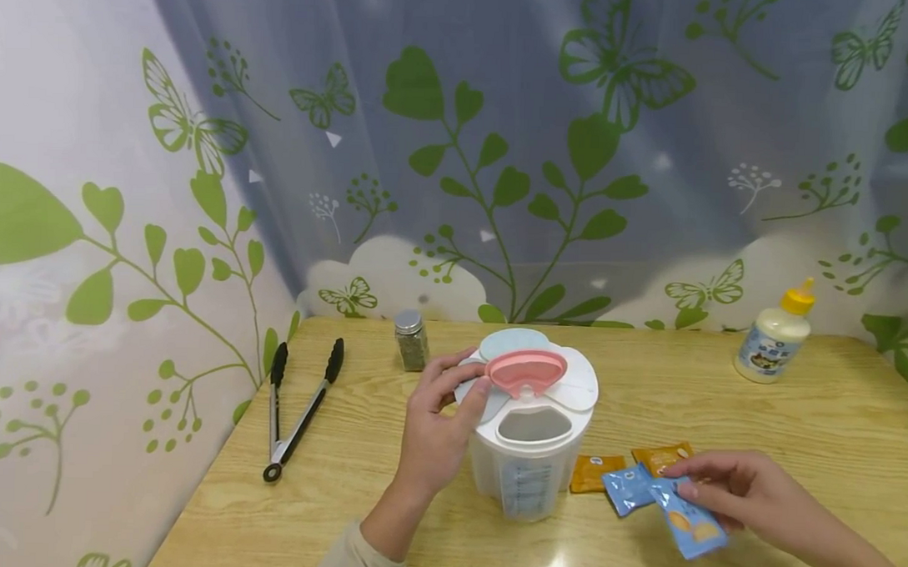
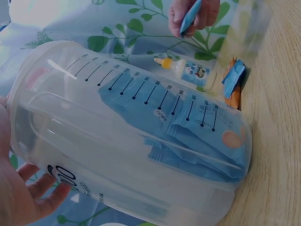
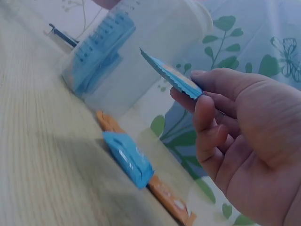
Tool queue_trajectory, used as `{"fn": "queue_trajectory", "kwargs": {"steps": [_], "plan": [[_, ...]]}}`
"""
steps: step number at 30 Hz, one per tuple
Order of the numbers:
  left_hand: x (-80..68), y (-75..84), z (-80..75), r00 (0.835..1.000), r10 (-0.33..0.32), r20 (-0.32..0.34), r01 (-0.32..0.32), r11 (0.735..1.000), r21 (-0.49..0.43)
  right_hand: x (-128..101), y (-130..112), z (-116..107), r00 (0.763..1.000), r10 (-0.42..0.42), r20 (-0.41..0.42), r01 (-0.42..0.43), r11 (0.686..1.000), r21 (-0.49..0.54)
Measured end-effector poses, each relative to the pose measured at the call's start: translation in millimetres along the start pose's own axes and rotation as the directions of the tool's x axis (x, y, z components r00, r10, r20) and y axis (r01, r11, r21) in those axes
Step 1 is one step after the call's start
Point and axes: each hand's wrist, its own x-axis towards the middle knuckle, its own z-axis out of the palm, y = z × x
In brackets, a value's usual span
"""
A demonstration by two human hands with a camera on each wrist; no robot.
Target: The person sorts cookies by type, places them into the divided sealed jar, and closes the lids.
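Note:
A clear plastic storage container [image 1: 526, 474] with a white segmented lid [image 1: 578, 380] stands upright on the table. One section of the lid is uncovered, with its pink flap [image 1: 526, 374] raised behind the opening. My left hand [image 1: 437, 433] grips the lid's left edge, thumb and fingers near the pink flap. Inside the container, blue packets [image 2: 188, 136] show through the graduated wall. My right hand [image 1: 743, 498] pinches a blue snack packet [image 1: 689, 521] by its upper end, above the table right of the container. Below it lie another blue packet [image 1: 629, 488] and two orange packets [image 1: 596, 474].
Black-tipped metal tongs [image 1: 299, 428] lie spread at the left. A small jar with a silver cap [image 1: 411, 340] stands behind the container. At the back right is a bottle with a yellow nozzle [image 1: 773, 340]. A patterned curtain [image 1: 489, 151] hangs along the table's back edge.

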Motion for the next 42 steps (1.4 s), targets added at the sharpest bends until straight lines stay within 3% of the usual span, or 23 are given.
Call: {"fn": "queue_trajectory", "kwargs": {"steps": [7,15,20,26,34,38,42], "plan": [[-0.2,-1.8,-0.7,1.0,0.0,-0.006,0.0,1.0,-0.007,9,-14,11,0.991,-0.132,0.03,0.132,0.991,0.019],[1.2,-1.4,-0.1,1.0,0.019,-0.011,-0.019,1.0,-0.006,22,-39,18,0.982,-0.173,-0.078,0.168,0.983,-0.073],[1.5,-0.2,-0.6,1.0,0.016,-0.01,-0.016,1.0,0.004,31,-60,20,0.975,-0.203,-0.09,0.2,0.979,-0.042],[0.5,-0.5,-0.1,1.0,0.002,-0.006,-0.002,1.0,0.003,42,-85,28,0.967,-0.201,-0.16,0.2,0.98,-0.019],[-0.1,-5.9,0.0,1.0,0.013,-0.007,-0.013,1.0,-0.002,60,-109,44,0.929,-0.231,-0.291,0.194,0.969,-0.151],[0.4,-6.5,-0.8,1.0,0.016,-0.006,-0.016,1.0,-0.008,72,-121,51,0.91,-0.236,-0.339,0.201,0.97,-0.135],[0.3,-0.6,-0.4,1.0,0.004,-0.006,-0.004,1.0,-0.004,83,-130,58,0.887,-0.279,-0.368,0.278,0.959,-0.057]]}}
